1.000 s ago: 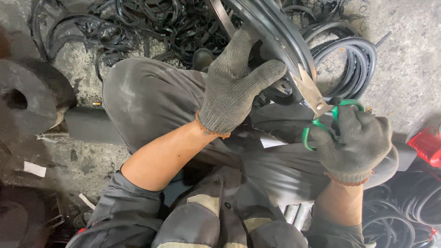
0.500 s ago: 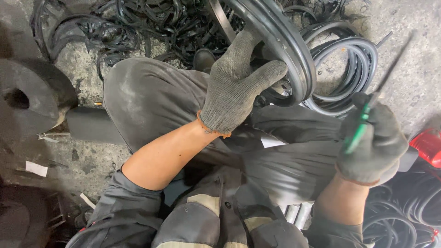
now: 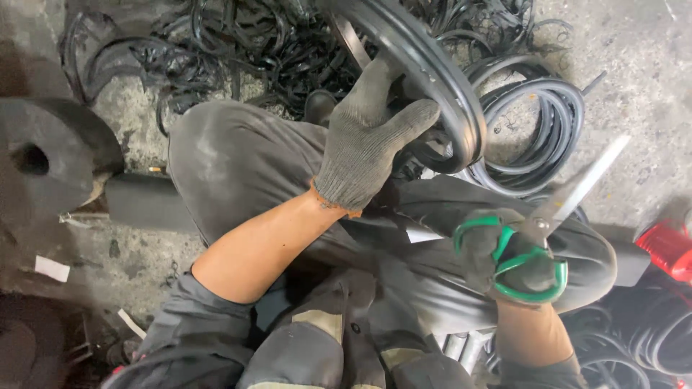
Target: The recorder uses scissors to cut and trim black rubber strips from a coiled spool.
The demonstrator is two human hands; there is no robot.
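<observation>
My gloved left hand (image 3: 371,140) is clamped on the black rubber ring (image 3: 432,79); my right hand (image 3: 515,259) grips green-handled scissors (image 3: 551,223), blades pointing up and away from the ring.

Rubber ring (image 3: 440,94): upper arc cut off by the top edge; near part hidden behind the left hand (image 3: 367,144).
Scissors (image 3: 555,223): blades motion-blurred, tip indistinct; part of the green handles covered by the fingers of the right hand (image 3: 515,259).
Red object (image 3: 667,248): cut off by the right edge, kind not tellable.
Black disc with hole (image 3: 43,162): cut off by the left edge.
Rubber coils (image 3: 641,346), lower right: run out of frame.
Heap of rubber scraps (image 3: 238,43): single pieces too tangled to tell apart.
</observation>
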